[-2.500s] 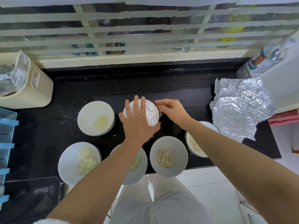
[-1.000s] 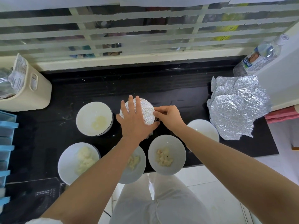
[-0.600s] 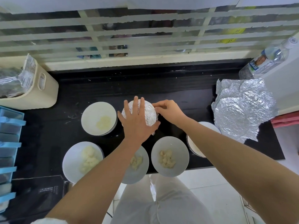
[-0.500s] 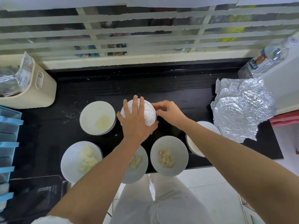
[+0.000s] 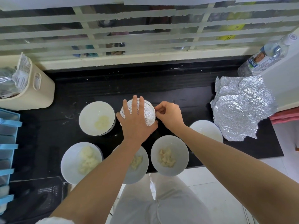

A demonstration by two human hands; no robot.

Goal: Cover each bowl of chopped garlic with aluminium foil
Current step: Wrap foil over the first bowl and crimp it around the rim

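A bowl wrapped in aluminium foil point(image 5: 148, 113) stands mid-counter. My left hand point(image 5: 135, 122) lies flat on top of it with straight fingers. My right hand point(image 5: 169, 114) pinches the foil at the bowl's right rim. Uncovered white bowls of chopped garlic surround it: one at the left point(image 5: 97, 118), one at the front left point(image 5: 80, 162), one partly hidden under my left forearm point(image 5: 139, 164), one at the front middle point(image 5: 169, 155) and one at the right point(image 5: 207, 129). A crumpled pile of foil sheets point(image 5: 241, 109) lies at the right end of the counter.
The black counter point(image 5: 161, 88) runs under a barred window. A cream bin point(image 5: 30, 89) with foil scraps stands at the left, blue trays point(image 5: 8, 143) below it. A water bottle point(image 5: 267, 55) stands at the back right. The front bowls overhang the counter edge.
Both hands stay on the foil-covered bowl. My right hand has shifted slightly along its right rim, pinching the foil. The camera has swayed a little.
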